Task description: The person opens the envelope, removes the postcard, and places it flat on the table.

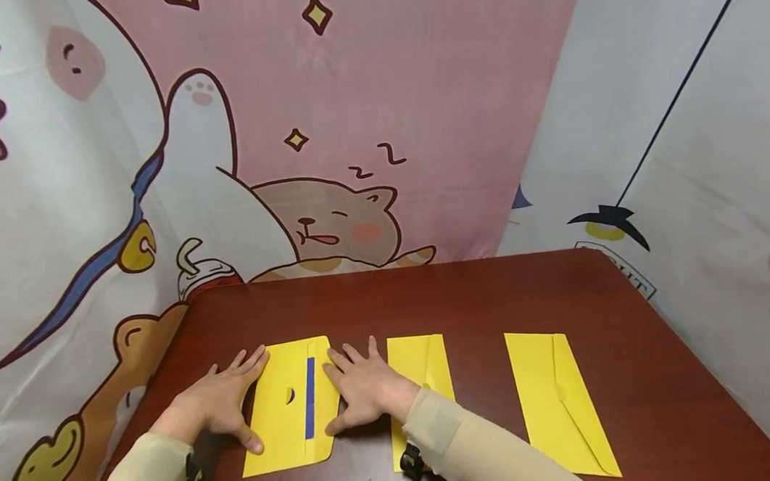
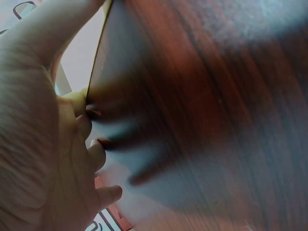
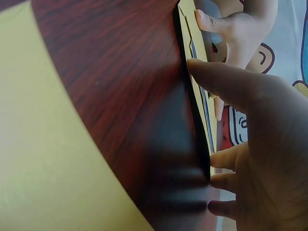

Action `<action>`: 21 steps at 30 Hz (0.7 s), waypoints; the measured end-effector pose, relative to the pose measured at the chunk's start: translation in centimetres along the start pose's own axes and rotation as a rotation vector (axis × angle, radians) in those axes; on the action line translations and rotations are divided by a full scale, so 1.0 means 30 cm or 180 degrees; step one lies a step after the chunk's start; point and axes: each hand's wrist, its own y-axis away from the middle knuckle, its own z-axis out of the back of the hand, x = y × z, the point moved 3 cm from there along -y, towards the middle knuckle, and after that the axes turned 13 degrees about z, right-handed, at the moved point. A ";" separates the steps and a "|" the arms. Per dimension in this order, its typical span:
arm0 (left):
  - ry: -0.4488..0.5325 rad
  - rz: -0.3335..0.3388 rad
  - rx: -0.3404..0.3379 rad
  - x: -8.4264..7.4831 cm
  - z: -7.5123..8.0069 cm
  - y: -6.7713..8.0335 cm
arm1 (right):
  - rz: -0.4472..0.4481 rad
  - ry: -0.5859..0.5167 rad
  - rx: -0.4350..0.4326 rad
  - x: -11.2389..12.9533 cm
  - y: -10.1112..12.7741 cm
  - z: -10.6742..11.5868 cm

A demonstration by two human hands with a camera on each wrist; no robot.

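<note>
A yellow envelope point(image 1: 277, 420) lies at the left of the table in the head view. A blue strip point(image 1: 310, 400) runs along its right-hand flap, and a small dark crescent-shaped slot point(image 1: 291, 396) marks its middle. My left hand point(image 1: 220, 402) touches the envelope's left edge with fingers and thumb spread. At the opposite edge my right hand point(image 1: 367, 390) rests its spread thumb and fingertips. The right wrist view shows the right thumb point(image 3: 216, 79) on the envelope's rim, which stands slightly off the tabletop. Neither hand's fingers are curled round it.
A second yellow envelope point(image 1: 407, 363) lies partly beneath my right forearm. Farther right lies a third yellow envelope point(image 1: 550, 406), its flap folded over. All rest on a dark reddish-brown wooden table point(image 1: 473, 294). Behind it hangs a cartoon-printed cloth point(image 1: 431, 122).
</note>
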 end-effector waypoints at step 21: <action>-0.0103 -0.0025 -0.0009 0.000 -0.006 -0.014 | -0.0002 -0.0095 -0.0008 -0.003 -0.001 -0.011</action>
